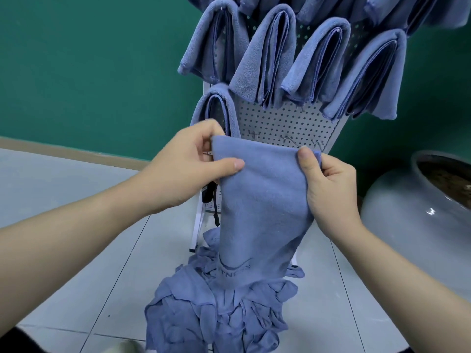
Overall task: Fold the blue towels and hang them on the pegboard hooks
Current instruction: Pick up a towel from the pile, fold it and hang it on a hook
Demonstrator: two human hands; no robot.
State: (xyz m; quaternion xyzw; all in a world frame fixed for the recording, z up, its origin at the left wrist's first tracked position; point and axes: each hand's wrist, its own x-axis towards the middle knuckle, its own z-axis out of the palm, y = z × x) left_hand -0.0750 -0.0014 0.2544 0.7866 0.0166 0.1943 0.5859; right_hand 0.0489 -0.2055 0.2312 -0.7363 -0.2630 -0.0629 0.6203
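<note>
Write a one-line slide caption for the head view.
Both hands pinch a folded blue towel before the pegboard.

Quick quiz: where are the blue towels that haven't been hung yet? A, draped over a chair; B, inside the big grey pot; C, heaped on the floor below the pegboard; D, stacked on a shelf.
C: a crumpled pile of blue towels lies on the tiled floor at the foot of the pegboard.

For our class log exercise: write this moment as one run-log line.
step: folding | left hand: pinches towel top corner | right hand: pinches other corner | pile: on floor | pegboard: several hung
</note>
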